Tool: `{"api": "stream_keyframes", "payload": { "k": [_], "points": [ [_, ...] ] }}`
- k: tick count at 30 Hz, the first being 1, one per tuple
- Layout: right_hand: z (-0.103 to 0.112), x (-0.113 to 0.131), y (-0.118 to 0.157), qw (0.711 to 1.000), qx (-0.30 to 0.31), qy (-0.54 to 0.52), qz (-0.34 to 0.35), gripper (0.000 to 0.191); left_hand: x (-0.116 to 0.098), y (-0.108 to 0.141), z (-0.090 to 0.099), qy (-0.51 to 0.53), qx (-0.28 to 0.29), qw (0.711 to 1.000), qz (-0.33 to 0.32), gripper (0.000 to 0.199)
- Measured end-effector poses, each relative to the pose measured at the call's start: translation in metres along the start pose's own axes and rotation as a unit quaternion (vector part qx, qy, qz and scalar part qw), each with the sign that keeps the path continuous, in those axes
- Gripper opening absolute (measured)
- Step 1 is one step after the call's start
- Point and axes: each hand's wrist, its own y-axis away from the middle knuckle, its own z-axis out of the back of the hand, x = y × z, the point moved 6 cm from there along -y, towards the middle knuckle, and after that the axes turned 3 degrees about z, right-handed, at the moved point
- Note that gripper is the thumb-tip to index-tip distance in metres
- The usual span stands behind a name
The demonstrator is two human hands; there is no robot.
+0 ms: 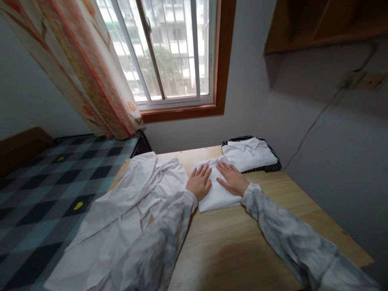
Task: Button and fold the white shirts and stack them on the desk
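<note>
A folded white garment (218, 195) lies flat on the wooden table (230, 238). My left hand (199, 182) rests on its left part, palm down with the fingers spread. On its right part lies my right hand (232, 179), also flat with fingers apart. Neither hand grips anything. Behind my right hand, a folded white shirt (250, 153) with its collar up front sits on a black striped garment (274, 166). Loose, crumpled white clothing (121, 214) spreads over the table's left side, partly under my left sleeve.
A bed with a checked cover (36, 202) stands left of the table. Behind are a window (178, 60) and a patterned curtain (81, 60). A wooden shelf (327, 24) hangs at upper right, with a cable (313, 123) running down the wall from a socket.
</note>
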Motion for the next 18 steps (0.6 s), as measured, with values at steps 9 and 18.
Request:
{"api": "stream_keyframes", "payload": {
  "k": [9, 18],
  "points": [
    [-0.005, -0.051, 0.057, 0.998, -0.014, -0.032, -0.054, 0.07, -0.001, 0.022, 0.013, -0.019, 0.029, 0.999, 0.014, 0.08],
    [0.03, -0.03, 0.084, 0.963, -0.166, -0.211, -0.03, 0.044, -0.059, 0.071, 0.03, 0.029, 0.04, 0.983, -0.176, 0.087]
  ]
}}
